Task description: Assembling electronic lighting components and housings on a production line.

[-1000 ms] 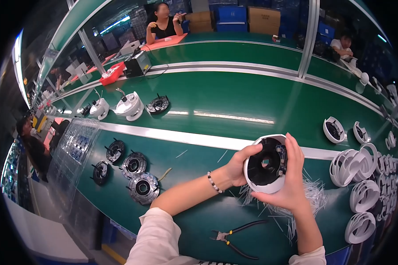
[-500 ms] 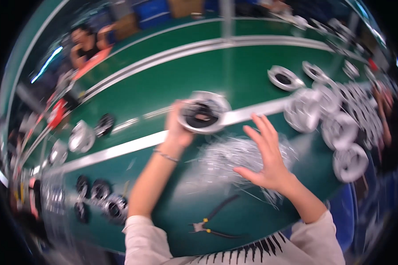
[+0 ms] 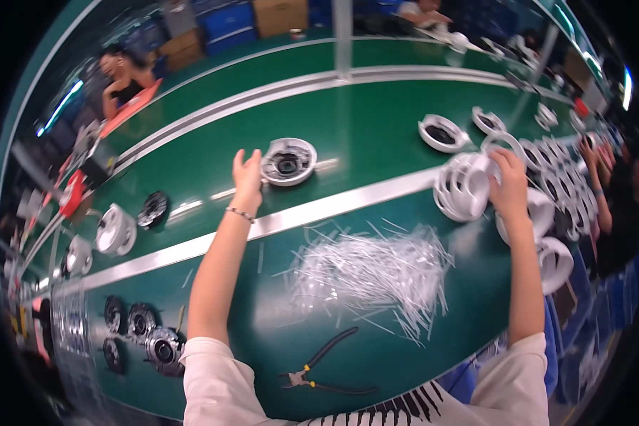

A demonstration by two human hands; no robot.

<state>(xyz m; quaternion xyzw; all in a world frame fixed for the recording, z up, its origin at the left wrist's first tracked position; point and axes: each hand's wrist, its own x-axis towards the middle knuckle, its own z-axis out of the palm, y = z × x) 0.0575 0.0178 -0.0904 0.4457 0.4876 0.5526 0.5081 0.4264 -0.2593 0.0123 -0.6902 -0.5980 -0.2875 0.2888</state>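
My left hand is at the left edge of a round white housing with a black, ringed centre, which sits on the green conveyor belt. Its fingers are apart, and the housing rests on the belt by itself. Over at the right, my right hand has its fingers curled on the edge of a stack of white plastic rings. Another white ring tilts up just behind that hand. How firmly the fingers grip is partly hidden.
A heap of clear plastic strips covers the bench middle, with black-handled pliers nearer me. Black round parts lie at left. White housings stand on the belt. Several white rings crowd the right, near another person's arm.
The white housing has gone from my raised left hand onto the belt, and the left hand has let go. My right hand has moved from above the strips rightward to the white rings.
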